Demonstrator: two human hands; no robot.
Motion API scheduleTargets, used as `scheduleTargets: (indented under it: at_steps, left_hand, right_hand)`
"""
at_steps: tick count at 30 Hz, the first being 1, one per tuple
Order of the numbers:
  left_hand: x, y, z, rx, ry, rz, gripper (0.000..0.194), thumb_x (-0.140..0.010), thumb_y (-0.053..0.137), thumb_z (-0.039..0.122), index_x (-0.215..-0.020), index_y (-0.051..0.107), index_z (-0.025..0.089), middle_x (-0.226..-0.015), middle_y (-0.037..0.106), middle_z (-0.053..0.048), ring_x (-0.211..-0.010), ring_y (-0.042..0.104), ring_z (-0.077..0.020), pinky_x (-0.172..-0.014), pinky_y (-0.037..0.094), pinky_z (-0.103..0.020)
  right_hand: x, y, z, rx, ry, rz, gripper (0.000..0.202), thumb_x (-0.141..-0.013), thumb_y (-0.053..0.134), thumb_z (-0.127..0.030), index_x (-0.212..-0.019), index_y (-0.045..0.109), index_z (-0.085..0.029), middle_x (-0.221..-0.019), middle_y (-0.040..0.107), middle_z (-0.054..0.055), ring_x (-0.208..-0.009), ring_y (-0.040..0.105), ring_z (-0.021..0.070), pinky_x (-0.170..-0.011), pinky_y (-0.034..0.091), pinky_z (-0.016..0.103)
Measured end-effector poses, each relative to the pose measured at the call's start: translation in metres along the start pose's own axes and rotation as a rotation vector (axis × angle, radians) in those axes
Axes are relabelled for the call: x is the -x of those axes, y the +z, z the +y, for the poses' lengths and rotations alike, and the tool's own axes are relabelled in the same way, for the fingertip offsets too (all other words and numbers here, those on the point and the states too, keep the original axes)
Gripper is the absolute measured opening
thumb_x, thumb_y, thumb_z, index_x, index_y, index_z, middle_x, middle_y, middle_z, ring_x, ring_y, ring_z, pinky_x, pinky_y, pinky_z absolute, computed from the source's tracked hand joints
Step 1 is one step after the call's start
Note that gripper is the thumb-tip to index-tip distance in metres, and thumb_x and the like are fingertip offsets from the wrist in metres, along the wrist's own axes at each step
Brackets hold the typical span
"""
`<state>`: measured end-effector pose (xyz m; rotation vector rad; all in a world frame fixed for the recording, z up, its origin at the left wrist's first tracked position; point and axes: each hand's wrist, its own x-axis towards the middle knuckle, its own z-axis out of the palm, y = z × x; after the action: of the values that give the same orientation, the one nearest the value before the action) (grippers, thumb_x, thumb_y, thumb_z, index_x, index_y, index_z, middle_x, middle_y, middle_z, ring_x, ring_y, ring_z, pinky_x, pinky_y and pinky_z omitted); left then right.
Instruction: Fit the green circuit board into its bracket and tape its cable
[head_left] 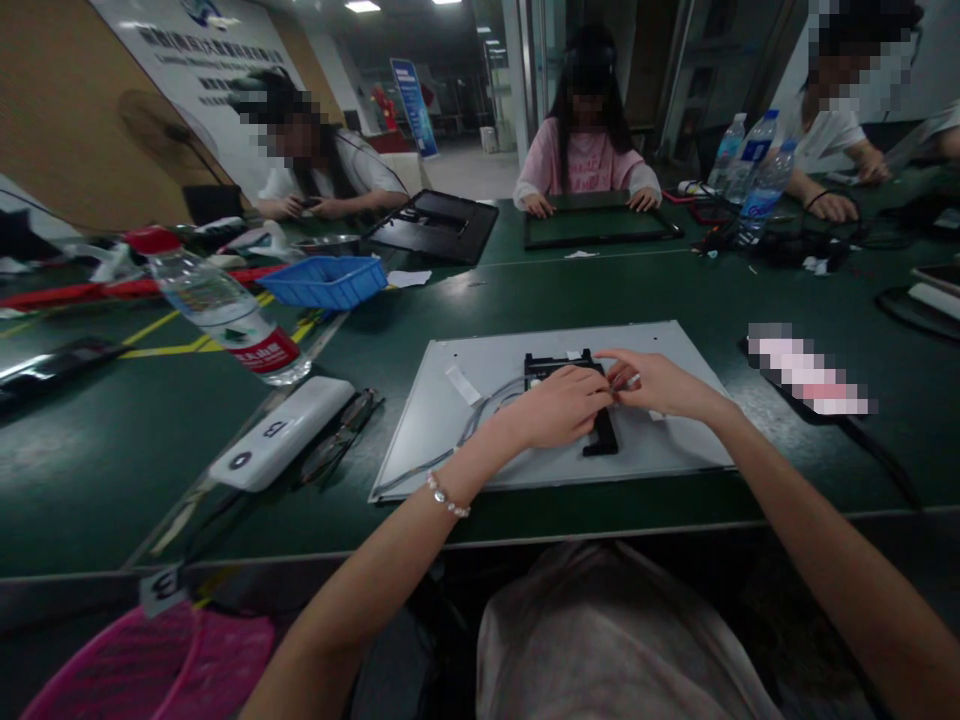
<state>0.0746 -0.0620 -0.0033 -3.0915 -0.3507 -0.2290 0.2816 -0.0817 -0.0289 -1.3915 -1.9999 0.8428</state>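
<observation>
A flat grey metal panel lies in front of me, close to the table's front edge. On it sits a black plastic bracket, partly covered by my hands, and grey cables run from it to the panel's lower left corner. My left hand rests over the bracket, fingers together and bent downward. Meeting it at the fingertips, my right hand has its index finger stretched forward while thumb and other fingers pinch together. Whatever small part lies between the fingertips is hidden.
Left of the panel are eyeglasses, a white power bank, a water bottle and a blue tray. A phone with a cable lies right. Across the table, a person holds a black frame; a pink basket stands below.
</observation>
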Motion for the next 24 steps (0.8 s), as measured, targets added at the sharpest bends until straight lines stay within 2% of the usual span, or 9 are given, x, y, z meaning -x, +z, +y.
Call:
scheduleTargets:
  at_steps: [5, 7, 9, 12, 13, 15, 19, 21, 24]
  left_hand:
    - [0.017, -0.042, 0.007, 0.006, -0.131, 0.006, 0.035, -0.091, 0.046, 0.021, -0.126, 0.051, 0.022, -0.133, 0.05, -0.008, -0.124, 0.047, -0.0214, -0.104, 0.037, -0.037]
    - [0.035, -0.059, -0.001, -0.003, -0.257, -0.026, 0.036, -0.091, 0.044, 0.021, -0.126, 0.052, 0.022, -0.129, 0.053, -0.006, -0.117, 0.052, -0.0202, -0.102, 0.04, -0.035]
    - [0.059, -0.068, -0.017, -0.034, -0.436, -0.012, 0.035, -0.091, 0.041, 0.022, -0.123, 0.054, 0.021, -0.124, 0.055, -0.007, -0.112, 0.055, -0.0206, -0.099, 0.042, -0.034]
    - [0.098, -0.062, -0.048, -0.072, -0.723, 0.07, 0.038, -0.089, 0.044, 0.027, -0.126, 0.053, 0.02, -0.121, 0.054, -0.008, -0.096, 0.061, -0.0198, -0.093, 0.046, -0.033]
    - [0.109, -0.055, -0.058, -0.063, -0.804, 0.08, 0.041, -0.087, 0.047, 0.029, -0.127, 0.052, 0.019, -0.12, 0.054, -0.009, -0.087, 0.062, -0.0183, -0.089, 0.047, -0.033]
    - [0.127, -0.04, -0.073, -0.045, -0.915, 0.101, 0.046, -0.084, 0.051, 0.032, -0.128, 0.052, 0.016, -0.118, 0.055, -0.011, -0.083, 0.062, -0.0182, -0.087, 0.048, -0.032]
    - [0.136, -0.017, -0.087, 0.064, -0.983, 0.093, 0.041, -0.079, 0.053, 0.03, -0.117, 0.061, 0.016, -0.1, 0.065, -0.008, -0.084, 0.063, -0.0193, -0.081, 0.048, -0.028]
    - [0.133, -0.015, -0.089, 0.126, -0.998, 0.105, 0.036, -0.077, 0.052, 0.027, -0.11, 0.065, 0.017, -0.091, 0.068, -0.005, -0.078, 0.064, -0.0183, -0.074, 0.047, -0.025]
    - [0.128, -0.023, -0.089, 0.134, -1.003, 0.182, 0.03, -0.075, 0.052, 0.024, -0.1, 0.068, 0.019, -0.084, 0.069, -0.004, -0.075, 0.064, -0.0184, -0.069, 0.046, -0.024]
  right_hand:
    - [0.007, -0.01, -0.006, 0.031, -0.002, 0.057, 0.057, -0.078, 0.062, -0.018, -0.134, 0.05, -0.018, -0.101, 0.069, 0.008, -0.089, 0.066, 0.0189, -0.08, 0.054, 0.033]
    - [0.01, -0.013, -0.008, 0.061, -0.006, 0.089, 0.056, -0.079, 0.061, -0.02, -0.134, 0.05, -0.019, -0.105, 0.068, 0.009, -0.094, 0.065, 0.0197, -0.082, 0.053, 0.034]
    - [0.011, -0.015, -0.01, 0.095, -0.018, 0.106, 0.054, -0.08, 0.06, -0.021, -0.133, 0.05, -0.021, -0.108, 0.067, 0.009, -0.097, 0.064, 0.0204, -0.083, 0.053, 0.035]
    - [0.014, -0.016, -0.016, 0.125, -0.048, 0.126, 0.051, -0.081, 0.059, -0.022, -0.132, 0.052, -0.021, -0.109, 0.068, 0.008, -0.097, 0.064, 0.0206, -0.083, 0.053, 0.036]
    - [0.015, -0.016, -0.018, 0.125, -0.06, 0.129, 0.049, -0.082, 0.058, -0.022, -0.131, 0.053, -0.021, -0.108, 0.068, 0.008, -0.096, 0.064, 0.0205, -0.082, 0.053, 0.036]
    - [0.018, -0.014, -0.024, 0.125, -0.087, 0.135, 0.045, -0.083, 0.057, -0.022, -0.129, 0.056, -0.022, -0.109, 0.068, 0.008, -0.095, 0.064, 0.0206, -0.082, 0.053, 0.036]
    - [0.025, -0.007, -0.037, 0.139, -0.121, 0.17, 0.039, -0.086, 0.056, -0.022, -0.124, 0.06, -0.023, -0.111, 0.067, 0.008, -0.1, 0.063, 0.022, -0.083, 0.052, 0.037]
    - [0.029, 0.0, -0.044, 0.132, -0.127, 0.188, 0.037, -0.087, 0.055, -0.022, -0.123, 0.06, -0.024, -0.112, 0.066, 0.007, -0.101, 0.062, 0.0219, -0.087, 0.051, 0.039]
    - [0.034, 0.012, -0.051, 0.114, -0.142, 0.212, 0.034, -0.088, 0.053, -0.022, -0.122, 0.06, -0.024, -0.114, 0.065, 0.006, -0.103, 0.061, 0.022, -0.092, 0.048, 0.04]
